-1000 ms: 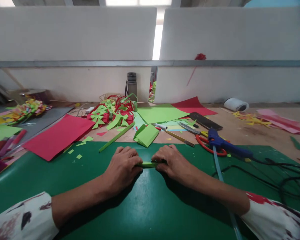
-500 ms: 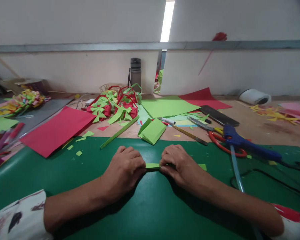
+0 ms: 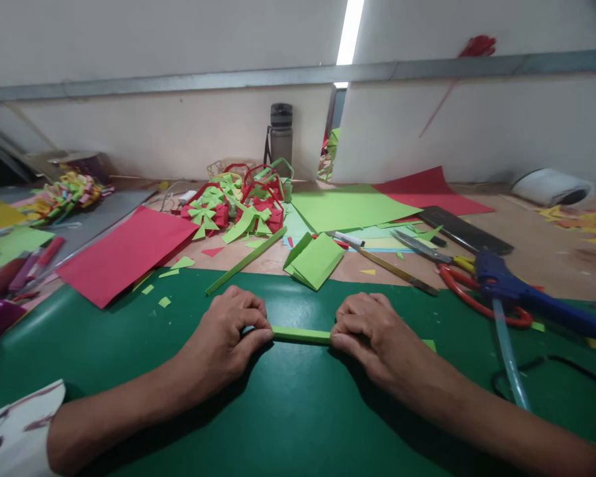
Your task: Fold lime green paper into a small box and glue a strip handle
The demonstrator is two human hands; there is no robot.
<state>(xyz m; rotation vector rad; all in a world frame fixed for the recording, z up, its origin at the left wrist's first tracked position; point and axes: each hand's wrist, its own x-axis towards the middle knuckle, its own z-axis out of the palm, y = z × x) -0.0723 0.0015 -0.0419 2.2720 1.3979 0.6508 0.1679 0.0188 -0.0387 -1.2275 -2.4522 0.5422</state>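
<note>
A narrow folded strip of light green paper (image 3: 302,336) stretches between my two hands, low over the green mat (image 3: 298,404). My left hand (image 3: 238,331) pinches its left end between thumb and fingers. Its right part is gripped the same way by my right hand (image 3: 370,334), which hides the rest of the strip. Just beyond my hands stands a folded light green paper piece (image 3: 318,260). Another light green strip (image 3: 246,260) lies slanted past my left hand.
Red paper (image 3: 129,255) lies at left, and red and green paper crafts (image 3: 233,209) sit behind. On the right are red-handled scissors (image 3: 459,285), a blue glue gun (image 3: 506,281) and a black phone (image 3: 464,228). A water bottle (image 3: 281,139) stands by the wall.
My hands have moved apart along the strip, the left one leftward, so a longer stretch of it shows. The view has tilted and shifted slightly.
</note>
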